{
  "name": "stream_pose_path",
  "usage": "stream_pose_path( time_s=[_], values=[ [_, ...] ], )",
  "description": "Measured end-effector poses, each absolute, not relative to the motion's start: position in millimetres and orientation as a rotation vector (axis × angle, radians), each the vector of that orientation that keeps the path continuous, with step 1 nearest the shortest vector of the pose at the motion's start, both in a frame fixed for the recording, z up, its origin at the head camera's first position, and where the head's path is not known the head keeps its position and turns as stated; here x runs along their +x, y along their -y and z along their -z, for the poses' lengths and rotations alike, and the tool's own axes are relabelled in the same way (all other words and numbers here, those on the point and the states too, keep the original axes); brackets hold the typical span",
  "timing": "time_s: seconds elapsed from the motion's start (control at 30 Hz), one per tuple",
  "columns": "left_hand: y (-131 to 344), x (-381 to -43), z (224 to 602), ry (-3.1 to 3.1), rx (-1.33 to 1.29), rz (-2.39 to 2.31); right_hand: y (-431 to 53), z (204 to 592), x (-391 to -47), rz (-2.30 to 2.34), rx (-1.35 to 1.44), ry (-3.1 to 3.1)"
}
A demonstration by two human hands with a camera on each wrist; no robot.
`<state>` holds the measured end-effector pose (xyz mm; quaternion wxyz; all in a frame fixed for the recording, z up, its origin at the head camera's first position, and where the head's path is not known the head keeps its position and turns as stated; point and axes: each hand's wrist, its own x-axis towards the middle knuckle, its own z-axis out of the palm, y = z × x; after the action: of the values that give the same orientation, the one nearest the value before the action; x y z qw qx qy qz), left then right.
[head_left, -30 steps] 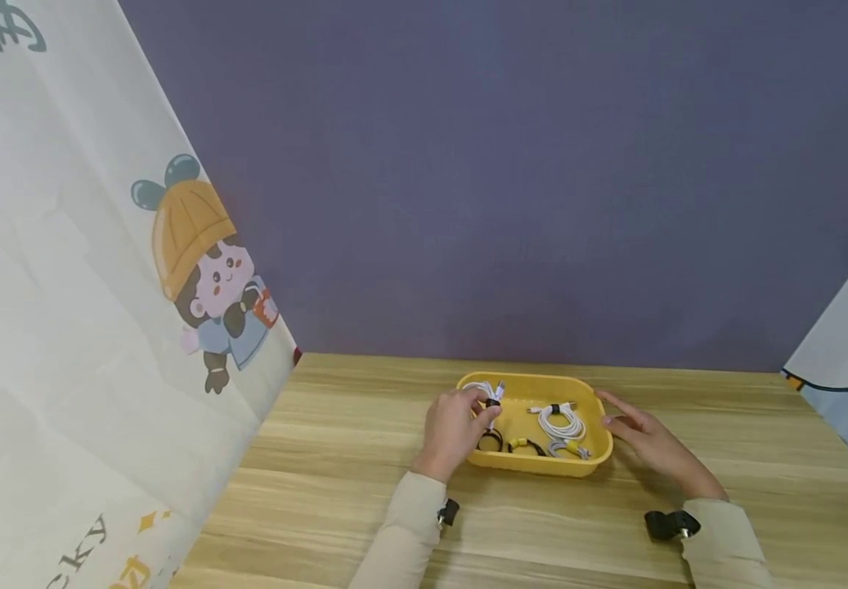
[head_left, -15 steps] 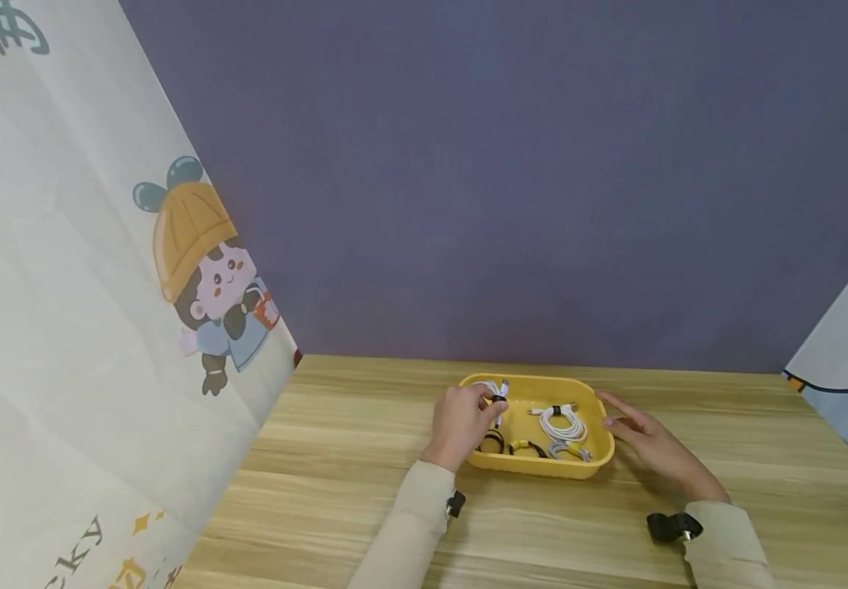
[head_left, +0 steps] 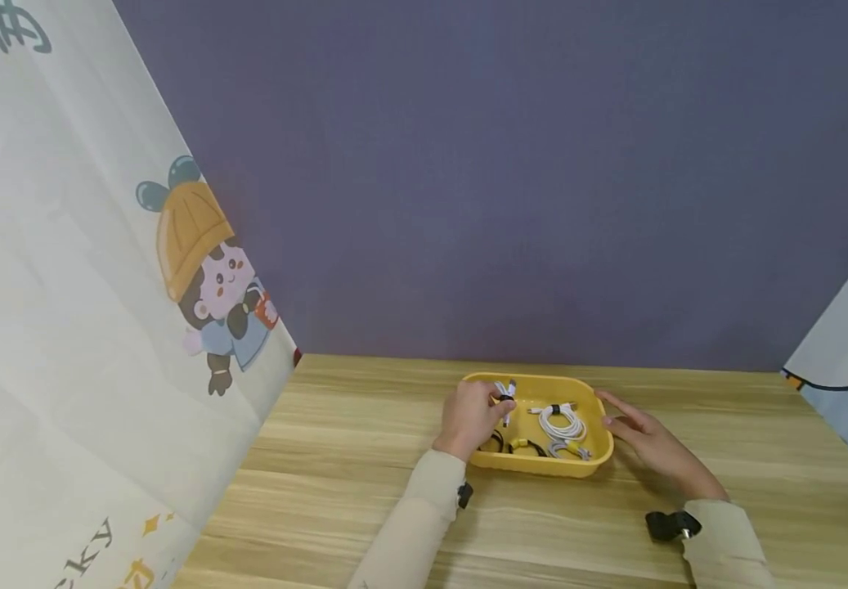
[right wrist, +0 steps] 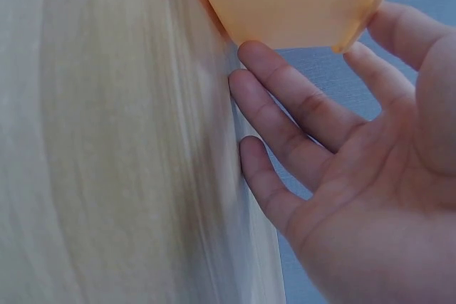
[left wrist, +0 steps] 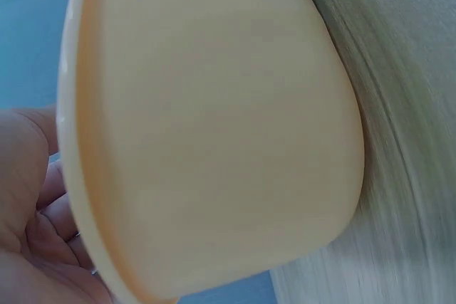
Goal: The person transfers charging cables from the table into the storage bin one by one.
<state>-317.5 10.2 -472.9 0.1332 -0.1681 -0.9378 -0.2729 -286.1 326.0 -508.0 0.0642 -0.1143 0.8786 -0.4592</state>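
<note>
A yellow plastic tray with raised walls stands on the wooden table. Over its left end, my left hand pinches a white cable bundle with a black tie between thumb and fingers. In the left wrist view, the tray's outer wall hides the cable, and the left hand reaches over the rim. My right hand rests at the tray's right end. Seen from the right wrist, its thumb and index finger are at the rim, with the other fingers extended below.
Inside the tray lie a coiled white cable with a black tie, a grey cable with a yellow tie, a black cable with a yellow piece, and a black loop. A dark fabric panel rises behind the table.
My left hand has shifted a little to the right, carrying the white cable bundle toward the tray's middle. The right hand and the tray have stayed nearly still.
</note>
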Motion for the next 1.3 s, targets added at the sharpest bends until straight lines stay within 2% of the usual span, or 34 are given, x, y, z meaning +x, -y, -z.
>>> stream_pose_path(
  time_s=[0.37, 0.63, 1.3],
  values=[
    [-12, -317, 481, 2.781, -0.551, 0.706, -315, 514, -268, 1.431, -0.316, -2.646],
    [-23, -324, 489, 2.847, -0.473, 0.756, -315, 513, -268, 1.428, -0.307, -2.639],
    [-34, -318, 497, 2.964, -0.396, 0.403, -304, 515, -250, 1.437, -0.285, -2.661]
  ],
)
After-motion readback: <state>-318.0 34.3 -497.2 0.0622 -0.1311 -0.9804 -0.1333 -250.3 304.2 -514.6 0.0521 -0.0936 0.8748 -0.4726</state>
